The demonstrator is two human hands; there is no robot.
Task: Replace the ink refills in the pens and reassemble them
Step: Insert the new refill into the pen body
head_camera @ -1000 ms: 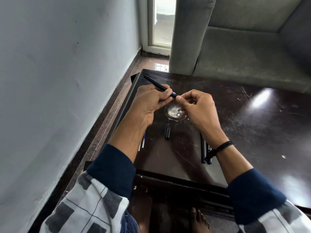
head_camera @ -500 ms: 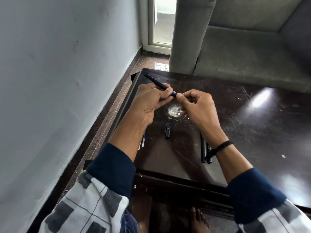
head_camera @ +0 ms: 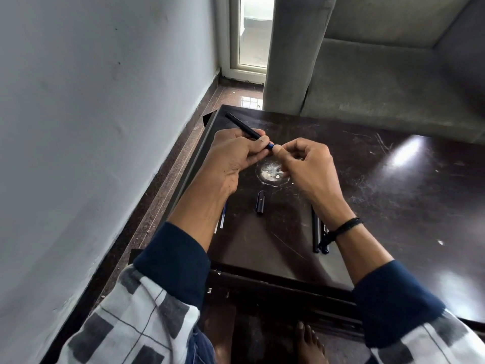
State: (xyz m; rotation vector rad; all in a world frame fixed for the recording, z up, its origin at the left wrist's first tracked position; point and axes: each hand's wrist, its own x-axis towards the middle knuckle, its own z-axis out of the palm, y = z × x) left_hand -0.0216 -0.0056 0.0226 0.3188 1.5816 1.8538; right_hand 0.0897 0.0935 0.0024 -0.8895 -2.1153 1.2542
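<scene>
My left hand point(head_camera: 236, 153) grips a black pen barrel point(head_camera: 242, 127) that slants up to the left over the dark table point(head_camera: 393, 206). A blue ring shows at the barrel's near end. My right hand point(head_camera: 307, 166) pinches a small part at that end with thumb and forefinger; the part itself is hidden. A black pen cap point(head_camera: 260, 202) lies on the table below my hands. Thin refills point(head_camera: 222, 219) lie partly under my left forearm. Two black pens point(head_camera: 319, 235) lie under my right wrist.
A scratched pale round mark point(head_camera: 271, 173) is on the table under my hands. A grey wall point(head_camera: 91, 127) stands close on the left, a grey sofa point(head_camera: 380, 74) behind the table. My bare foot point(head_camera: 309, 342) is below the table's near edge.
Both hands stay together at the pen's end with only slight finger movement. The head camera has shifted a little.
</scene>
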